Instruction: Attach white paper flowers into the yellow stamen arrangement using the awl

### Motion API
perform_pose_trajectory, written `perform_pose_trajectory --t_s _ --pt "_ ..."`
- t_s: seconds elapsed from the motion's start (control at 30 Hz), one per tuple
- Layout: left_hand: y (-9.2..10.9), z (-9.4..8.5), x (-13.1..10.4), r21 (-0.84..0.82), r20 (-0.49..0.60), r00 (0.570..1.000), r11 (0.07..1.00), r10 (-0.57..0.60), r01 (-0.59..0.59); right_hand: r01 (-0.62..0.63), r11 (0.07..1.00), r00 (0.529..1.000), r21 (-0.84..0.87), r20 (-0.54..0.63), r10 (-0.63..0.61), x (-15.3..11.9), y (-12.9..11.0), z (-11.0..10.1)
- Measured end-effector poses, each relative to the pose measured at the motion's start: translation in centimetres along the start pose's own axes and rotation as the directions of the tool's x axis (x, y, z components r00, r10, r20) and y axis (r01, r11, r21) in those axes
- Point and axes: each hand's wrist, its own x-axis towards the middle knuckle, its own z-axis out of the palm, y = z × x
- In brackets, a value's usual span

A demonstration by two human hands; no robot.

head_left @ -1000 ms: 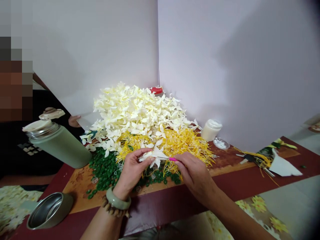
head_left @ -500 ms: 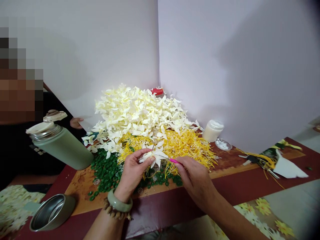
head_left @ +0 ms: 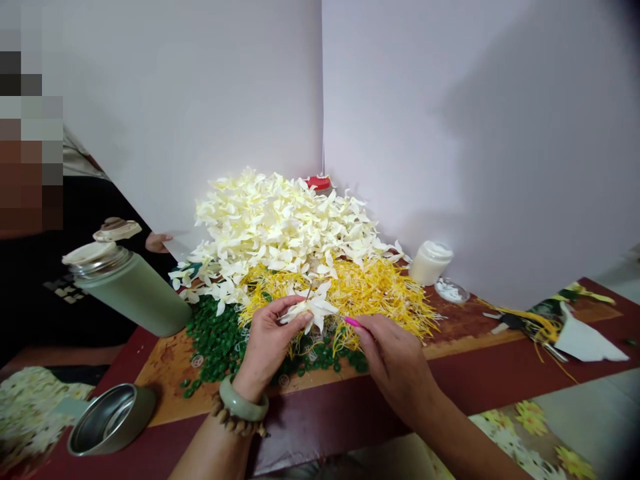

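A white artificial flower (head_left: 320,308) is pinched between the thumb and fingers of my left hand (head_left: 275,333). A thin dark stem sticks up from it. My right hand (head_left: 393,350) closes around a slim tool with a pink handle (head_left: 352,321); its tip points at the petals, and I cannot tell whether it touches them. Beyond my hands lies a heap of yellow and white stamen threads (head_left: 380,293), with a tall pile of white petal blooms (head_left: 280,220) behind it. Small green plastic pieces (head_left: 215,340) spread beside my left hand.
At the left stand a green thermos (head_left: 133,290) and a metal cup (head_left: 113,420). A white jar (head_left: 431,262) and a small dish (head_left: 451,291) are at the right, with yellow strands and white paper (head_left: 590,339) farther along. Another person's hand (head_left: 158,242) shows behind the thermos.
The view has shifted slightly, so most things sit a little farther right. Both hands keep their holds on the flower and the pink-handled tool, nearly unmoved.
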Motion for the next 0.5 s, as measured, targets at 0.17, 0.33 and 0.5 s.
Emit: perform_pose_trajectory --t_s 0.17,0.33,0.5 --pt "0.06 0.02 -0.06 0.0 0.022 1.0 1.0 -0.003 0.003 -0.026 1.0 1.0 0.017 0.004 0.026 0.01 0.02 -0.16" --pt "0.19 0.07 -0.21 0.012 0.052 0.999 1.0 0.004 -0.004 -0.023 0.999 0.999 0.048 0.045 0.021 0.04 -0.36 -0.18" --pt "0.26 0.02 -0.18 0.068 0.014 0.999 0.996 0.049 -0.05 -0.047 0.997 0.998 0.058 0.044 0.045 -0.44 -0.4 -0.79"
